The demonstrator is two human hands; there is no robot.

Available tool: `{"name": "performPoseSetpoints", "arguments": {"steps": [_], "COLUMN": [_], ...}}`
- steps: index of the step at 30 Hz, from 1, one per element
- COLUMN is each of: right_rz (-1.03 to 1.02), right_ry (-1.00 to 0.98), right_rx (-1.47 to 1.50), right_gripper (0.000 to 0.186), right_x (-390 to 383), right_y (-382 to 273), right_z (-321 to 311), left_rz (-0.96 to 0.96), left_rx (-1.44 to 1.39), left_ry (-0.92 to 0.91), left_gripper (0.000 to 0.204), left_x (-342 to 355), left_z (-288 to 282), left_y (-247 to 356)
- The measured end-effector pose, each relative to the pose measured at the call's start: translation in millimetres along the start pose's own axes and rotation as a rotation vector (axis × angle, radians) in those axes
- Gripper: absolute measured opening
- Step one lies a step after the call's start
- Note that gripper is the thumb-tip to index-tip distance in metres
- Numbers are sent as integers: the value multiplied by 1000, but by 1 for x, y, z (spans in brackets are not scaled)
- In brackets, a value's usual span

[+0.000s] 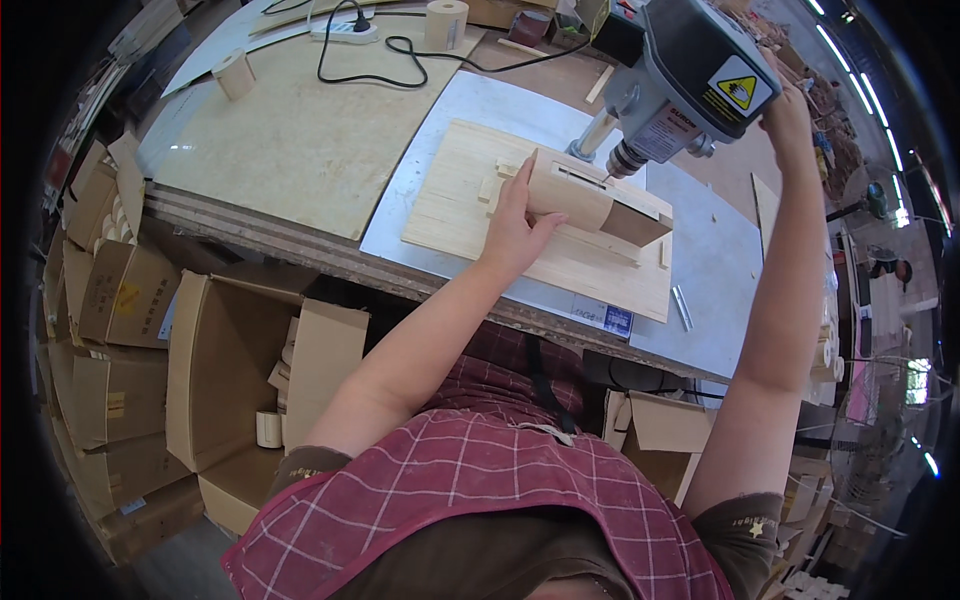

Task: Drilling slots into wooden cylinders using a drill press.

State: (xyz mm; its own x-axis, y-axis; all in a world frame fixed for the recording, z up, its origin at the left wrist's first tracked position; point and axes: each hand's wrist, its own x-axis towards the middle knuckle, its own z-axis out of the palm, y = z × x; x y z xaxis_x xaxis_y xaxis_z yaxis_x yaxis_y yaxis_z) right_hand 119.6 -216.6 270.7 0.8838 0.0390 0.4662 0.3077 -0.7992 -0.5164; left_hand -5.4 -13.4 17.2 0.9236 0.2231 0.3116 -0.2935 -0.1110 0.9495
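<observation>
My left hand [520,225] grips a pale wooden block [575,190] with a rounded side, its thumb in front and its fingers over the left end. A narrow slot runs along the block's top, and its right end looks darker. Wooden strips surround it on a flat wooden board [450,200]. Above the block hangs the grey drill press [690,90], its chuck [628,158] and thin bit pointing down close to the slotted top. My right hand [785,110] is raised and curled at the machine's right side; the drill head hides most of its fingers and whatever they hold.
Beneath the board lies a pale blue sheet [470,100] on the workbench. A black cable [410,50] runs from a white power strip [345,30] to the drill. Two wooden cylinders [235,75] stand farther back. A small metal bar [682,308] lies nearby. Open cartons [230,370] crowd the left below.
</observation>
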Motion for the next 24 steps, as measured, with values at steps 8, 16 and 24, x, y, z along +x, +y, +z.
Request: {"name": "performPoseSetpoints", "arguments": {"steps": [8, 16, 24], "right_rz": [-251, -235, -190], "right_ry": [155, 87, 310], "right_rx": [-449, -275, -11], "right_gripper": [40, 28, 26], "right_x": [-43, -129, -161], "right_y": [-15, -19, 22], "right_z": [-9, 7, 44], "left_rz": [63, 151, 148], "left_rx": [52, 154, 22], "left_ry": [3, 136, 61], "left_gripper": [81, 77, 84], "left_x": [4, -2, -5], "left_z": [3, -2, 1], "left_y": [3, -8, 5]}}
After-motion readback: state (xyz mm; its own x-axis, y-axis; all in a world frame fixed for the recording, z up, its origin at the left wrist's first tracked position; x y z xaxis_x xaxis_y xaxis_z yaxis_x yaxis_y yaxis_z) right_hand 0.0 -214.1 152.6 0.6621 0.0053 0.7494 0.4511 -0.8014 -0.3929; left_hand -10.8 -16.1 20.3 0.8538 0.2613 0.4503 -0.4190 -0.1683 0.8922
